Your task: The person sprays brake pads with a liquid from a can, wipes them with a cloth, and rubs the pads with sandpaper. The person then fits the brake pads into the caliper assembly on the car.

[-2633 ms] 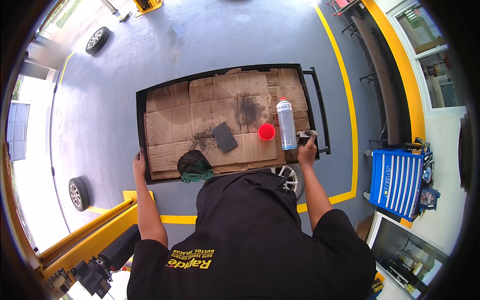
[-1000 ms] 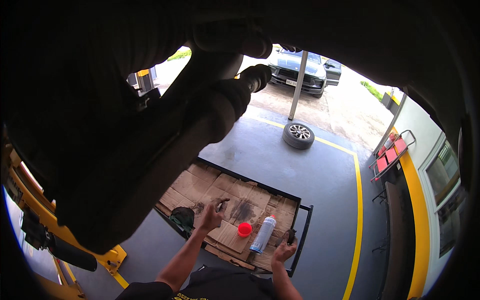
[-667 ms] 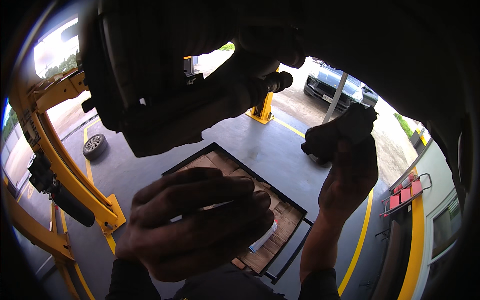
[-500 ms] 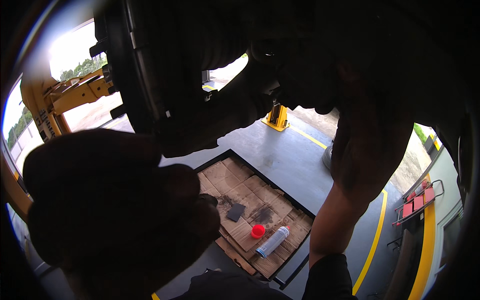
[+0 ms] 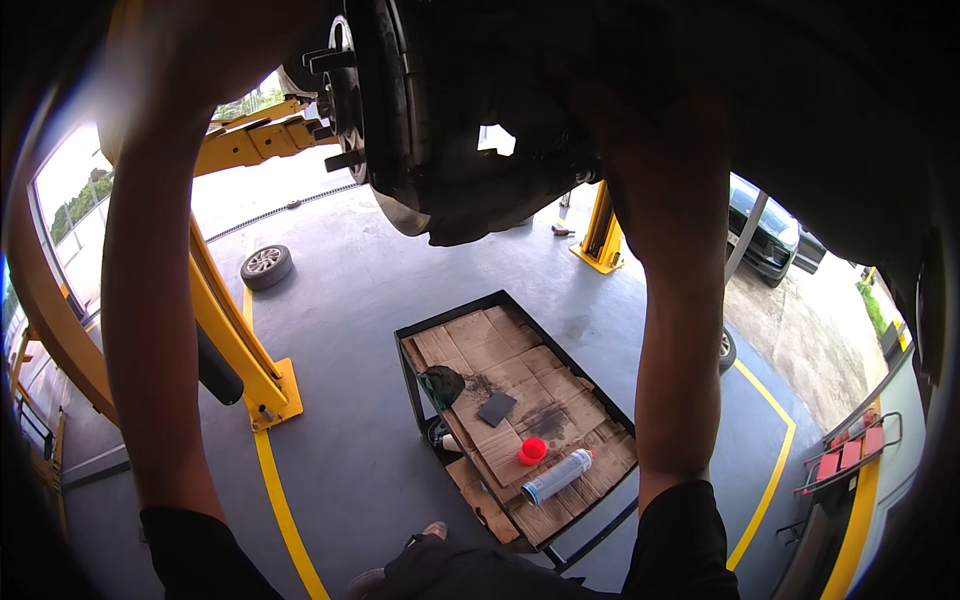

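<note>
Overhead hangs a raised vehicle's wheel hub and brake disc (image 5: 350, 100), with studs pointing left and dark suspension parts (image 5: 480, 190) beside it. My left hand (image 5: 220, 45) is lifted at the top left, near the hub; shadow hides its fingers. My right hand (image 5: 655, 110) reaches up into the dark underside, right of the suspension parts. Its fingers are lost in the dark, so any contact or hold cannot be made out.
Below stands a cart (image 5: 403, 330) lined with stained cardboard, holding a dark cloth (image 5: 441, 386), a dark square pad (image 5: 496, 408), a red cup (image 5: 532, 451) and a spray can (image 5: 557, 477). Yellow lift posts (image 5: 225, 310), a loose wheel (image 5: 266, 267) and a parked car (image 5: 765, 235) stand around.
My left hand has moved from low in front of me to the upper left. My right arm reaches higher into the shadow. The view has shifted back, showing more floor and cart.
</note>
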`<state>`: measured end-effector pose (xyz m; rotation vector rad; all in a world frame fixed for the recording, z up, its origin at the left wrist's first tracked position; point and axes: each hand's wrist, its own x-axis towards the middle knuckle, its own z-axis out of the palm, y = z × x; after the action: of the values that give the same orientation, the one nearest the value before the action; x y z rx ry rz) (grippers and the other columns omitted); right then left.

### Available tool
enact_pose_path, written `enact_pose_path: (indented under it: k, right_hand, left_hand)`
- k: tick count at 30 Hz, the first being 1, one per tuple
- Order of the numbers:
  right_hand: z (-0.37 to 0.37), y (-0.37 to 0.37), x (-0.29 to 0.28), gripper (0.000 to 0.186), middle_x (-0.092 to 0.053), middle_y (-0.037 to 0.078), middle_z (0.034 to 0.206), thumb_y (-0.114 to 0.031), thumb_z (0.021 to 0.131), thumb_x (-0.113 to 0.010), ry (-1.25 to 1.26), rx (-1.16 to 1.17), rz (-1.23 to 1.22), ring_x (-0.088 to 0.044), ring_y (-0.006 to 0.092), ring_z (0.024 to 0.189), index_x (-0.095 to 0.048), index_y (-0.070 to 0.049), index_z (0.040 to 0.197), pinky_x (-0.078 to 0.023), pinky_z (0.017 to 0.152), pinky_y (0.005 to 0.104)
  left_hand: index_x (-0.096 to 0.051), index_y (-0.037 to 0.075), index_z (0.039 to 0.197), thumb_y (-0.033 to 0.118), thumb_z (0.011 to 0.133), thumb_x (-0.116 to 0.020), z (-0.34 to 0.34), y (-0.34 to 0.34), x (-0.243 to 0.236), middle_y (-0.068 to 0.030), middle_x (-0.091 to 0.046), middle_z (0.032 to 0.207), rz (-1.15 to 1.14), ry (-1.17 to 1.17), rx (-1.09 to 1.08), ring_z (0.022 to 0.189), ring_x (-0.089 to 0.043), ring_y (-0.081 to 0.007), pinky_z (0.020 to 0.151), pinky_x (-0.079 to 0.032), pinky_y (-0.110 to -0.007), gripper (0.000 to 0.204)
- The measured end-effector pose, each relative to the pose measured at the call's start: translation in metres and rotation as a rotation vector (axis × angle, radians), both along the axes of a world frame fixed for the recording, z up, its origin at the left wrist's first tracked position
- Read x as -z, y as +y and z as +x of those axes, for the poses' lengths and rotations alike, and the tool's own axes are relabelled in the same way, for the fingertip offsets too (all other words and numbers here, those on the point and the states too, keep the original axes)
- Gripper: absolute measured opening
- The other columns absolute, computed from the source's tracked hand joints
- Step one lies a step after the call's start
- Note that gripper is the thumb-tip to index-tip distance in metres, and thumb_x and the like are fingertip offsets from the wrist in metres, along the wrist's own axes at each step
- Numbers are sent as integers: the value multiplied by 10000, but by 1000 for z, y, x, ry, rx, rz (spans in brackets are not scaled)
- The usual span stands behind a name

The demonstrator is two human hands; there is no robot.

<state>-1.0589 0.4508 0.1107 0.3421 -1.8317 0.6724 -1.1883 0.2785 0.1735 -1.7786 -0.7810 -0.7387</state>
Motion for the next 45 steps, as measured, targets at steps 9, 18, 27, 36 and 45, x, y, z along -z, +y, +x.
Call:
enact_pose_path:
  k: [9,18,27,36,45]
  right_hand:
    - [-13,-18,11,212,-741,128,1036,-28,948,-666,131,-238,36,-690,190,953,-681,48,1145,-545,852,344]
    - [-8,-29,15,260,-766,134,1014,-18,952,-660,69,98,71,-720,206,939,-674,61,1199,-553,872,347]
    - [-16,-15,-1,224,-763,140,1040,-5,961,-652,10,-93,44,-719,197,955,-676,58,1175,-541,884,338]
    - [-20,2,8,240,-756,132,1086,-15,964,-682,-7,-179,111,-706,198,1013,-651,45,1194,-533,913,341]
    - [-14,3,-13,269,-741,95,1011,-82,955,-732,-175,-164,54,-684,142,903,-650,20,1190,-547,793,310]
  left_hand:
    - [-745,-38,1090,655,1087,-262,23,-27,-7,-164,-742,1012,-229,-222,-155,992,-707,-258,934,-547,-379,845]
    - [-742,-34,1027,570,1112,-336,17,-7,4,-134,-754,877,-47,-278,-2,893,-733,-232,848,-567,-344,733]
    - [-713,-20,1068,584,1099,-373,8,5,-1,-140,-749,944,-217,-567,370,880,-735,-196,826,-582,-320,694]
    - [-672,-20,1032,571,1093,-414,-24,38,6,-117,-726,916,248,-281,64,847,-695,-186,796,-542,-317,648]
    - [-699,-6,991,549,1096,-408,-5,28,8,-124,-699,883,324,-291,116,857,-680,-241,797,-513,-373,635]
